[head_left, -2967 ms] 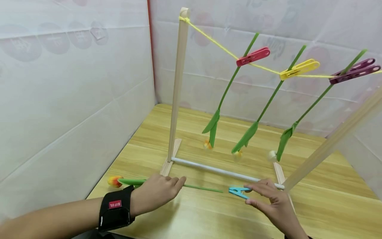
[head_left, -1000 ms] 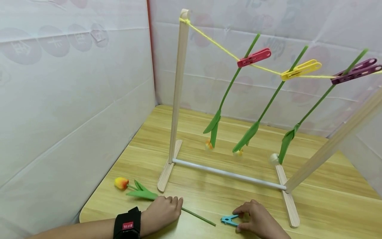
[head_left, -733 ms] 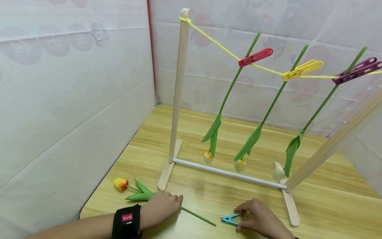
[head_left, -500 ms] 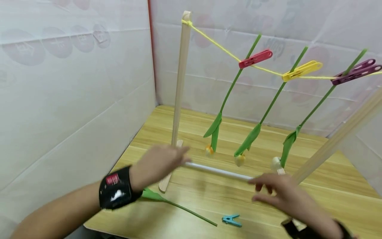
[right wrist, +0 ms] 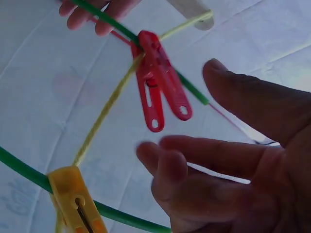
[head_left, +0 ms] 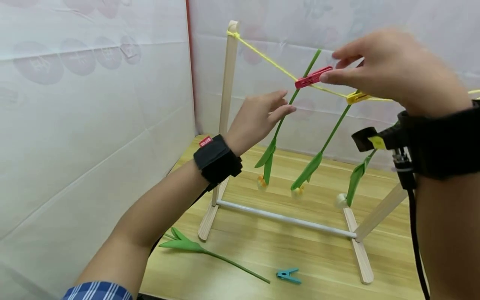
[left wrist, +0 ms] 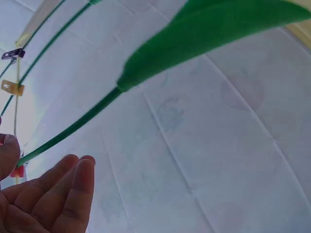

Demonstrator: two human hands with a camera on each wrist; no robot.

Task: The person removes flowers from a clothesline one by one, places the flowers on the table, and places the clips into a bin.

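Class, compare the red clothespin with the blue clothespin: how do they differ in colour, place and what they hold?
The red clothespin hangs on the yellow string, clamping a green stem; the blue clothespin lies on the wooden table, clamping nothing. The right hand reaches the red one; no hand is near the blue. Both are plastic clothespins.

Four tulips point(head_left: 279, 125), four clothespins point(head_left: 313, 77)
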